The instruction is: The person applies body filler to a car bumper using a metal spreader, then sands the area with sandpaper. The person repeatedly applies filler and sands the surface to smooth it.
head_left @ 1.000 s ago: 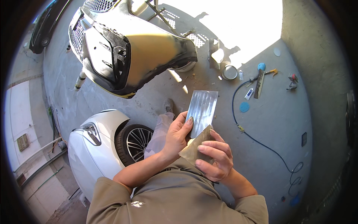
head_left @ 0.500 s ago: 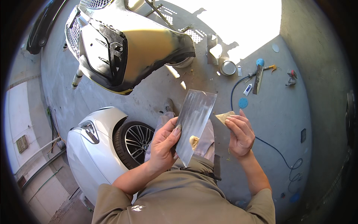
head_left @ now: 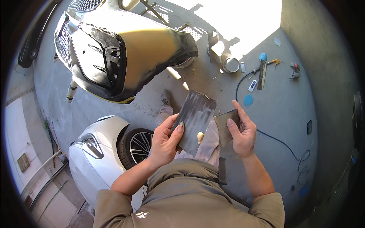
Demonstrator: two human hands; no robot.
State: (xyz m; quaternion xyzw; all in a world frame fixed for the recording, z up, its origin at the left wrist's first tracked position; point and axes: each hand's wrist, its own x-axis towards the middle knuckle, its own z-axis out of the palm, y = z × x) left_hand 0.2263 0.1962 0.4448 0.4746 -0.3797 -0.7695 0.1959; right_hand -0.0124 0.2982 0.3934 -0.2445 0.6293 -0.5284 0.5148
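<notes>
My left hand (head_left: 167,140) grips a long grey rectangular plate (head_left: 194,112) by its left side, thumb on the face. A lump of cream-coloured paste (head_left: 200,137) sits on the plate's lower right edge. To its right, my right hand (head_left: 245,136) holds a smaller flat grey-tan spreader (head_left: 224,123), thumb across its face and forefinger up along its right edge. The spreader is close beside the plate; whether they touch I cannot tell.
A car bumper (head_left: 148,51) with a yellowish patch stands on supports ahead. A white car (head_left: 89,167) is at my lower left. A round tin (head_left: 230,65), air hose (head_left: 275,143), blue discs (head_left: 248,99) and tools (head_left: 262,74) lie on the floor (head_left: 285,106).
My right hand has moved right and turned the spreader, whose face now shows with my thumb on it. The plate has tilted and looks darker, and the paste on it has come into view.
</notes>
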